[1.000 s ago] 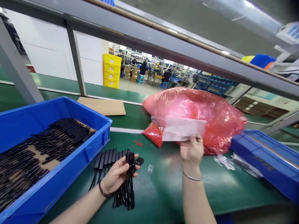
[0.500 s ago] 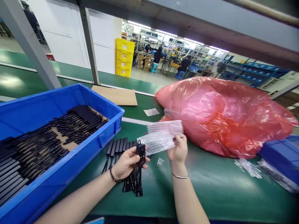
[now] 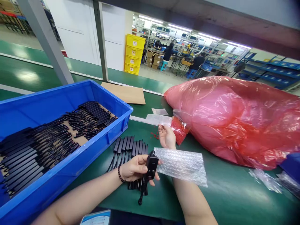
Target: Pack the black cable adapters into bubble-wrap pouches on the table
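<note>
My left hand (image 3: pixel 136 168) grips a black box-shaped device (image 3: pixel 152 167) with a hanging loop on top and a short cable below. Its fingers also reach behind a clear bubble wrap bag (image 3: pixel 184 167), which sticks out to the right. Beyond that bag, my right hand (image 3: pixel 167 137) has loosely curled fingers, apart from each other, at the edge of a whitish translucent strip (image 3: pixel 156 119). Small red pieces (image 3: pixel 154 135) lie beside its fingertips. A clear bag of red pieces (image 3: pixel 179 129) sits just right of it. Several black cabled devices (image 3: pixel 125 145) are lined up beside my left hand.
A blue bin (image 3: pixel 112 103) at left holds rows of black devices. A large pink plastic bag (image 3: pixel 229 122) fills the right side of the green table (image 3: pixel 211 203). Brown cardboard (image 3: pixel 126 93) lies behind, near a metal post (image 3: pixel 102 40). People sit in the background.
My right hand has left the bubble wrap bag and moved away from me to the red pieces. The whitish strip now lies farther back. The bubble wrap bag stays with my left hand.
</note>
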The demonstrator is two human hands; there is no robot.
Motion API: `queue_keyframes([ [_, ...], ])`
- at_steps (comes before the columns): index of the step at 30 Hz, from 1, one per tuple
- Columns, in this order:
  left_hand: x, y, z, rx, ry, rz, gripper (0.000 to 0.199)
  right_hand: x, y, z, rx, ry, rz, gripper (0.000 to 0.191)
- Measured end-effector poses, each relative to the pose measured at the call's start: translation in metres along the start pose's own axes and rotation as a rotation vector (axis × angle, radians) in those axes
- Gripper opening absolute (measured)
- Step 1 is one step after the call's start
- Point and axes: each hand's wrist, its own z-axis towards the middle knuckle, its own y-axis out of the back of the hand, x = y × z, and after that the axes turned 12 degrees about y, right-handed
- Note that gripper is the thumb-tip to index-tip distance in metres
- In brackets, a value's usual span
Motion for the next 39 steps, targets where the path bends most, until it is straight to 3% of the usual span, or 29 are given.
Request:
queue_keyframes([
  [4,-0.004,0.002,-0.001,-0.022,-0.006,-0.003,0.055,-0.022,-0.03,-0.001,0.145,-0.125,-0.035,0.02],
  [7,-0.011,0.0,-0.002,-0.107,-0.069,0.009,0.051,-0.021,-0.031,-0.011,0.207,-0.214,-0.097,0.028],
  [11,-0.023,-0.005,0.0,-0.321,-0.133,0.052,0.045,0.022,-0.002,-0.012,0.278,-0.292,-0.21,0.038],
  [14,-0.03,-0.006,0.001,-0.458,-0.137,0.093,0.043,0.067,0.025,-0.011,0.388,-0.256,-0.221,0.063],
  [17,-0.032,-0.004,0.0,-0.48,-0.157,0.117,0.041,0.088,0.041,-0.018,0.431,-0.121,-0.387,0.044],
  [21,-0.028,-0.003,-0.001,-0.379,-0.241,0.075,0.049,0.07,0.035,-0.036,0.299,0.094,-0.508,0.025],
  [24,-0.023,-0.002,-0.003,-0.31,-0.268,0.059,0.049,0.047,0.02,-0.053,0.306,0.115,-0.483,0.024],
  [29,-0.026,0.0,-0.004,-0.373,-0.341,0.051,0.049,0.027,0.002,-0.087,0.532,-0.124,-0.426,0.026],
  [33,-0.032,0.002,-0.006,-0.513,-0.448,0.164,0.055,0.026,-0.004,-0.105,0.907,-0.404,-0.3,0.033],
  [35,-0.034,0.005,-0.007,-0.597,-0.506,0.296,0.055,0.03,-0.003,-0.107,0.995,-0.454,-0.332,0.032],
  [39,-0.037,0.012,-0.006,-0.701,-0.636,0.472,0.048,0.042,0.002,-0.104,0.769,-0.228,-0.221,0.022],
])
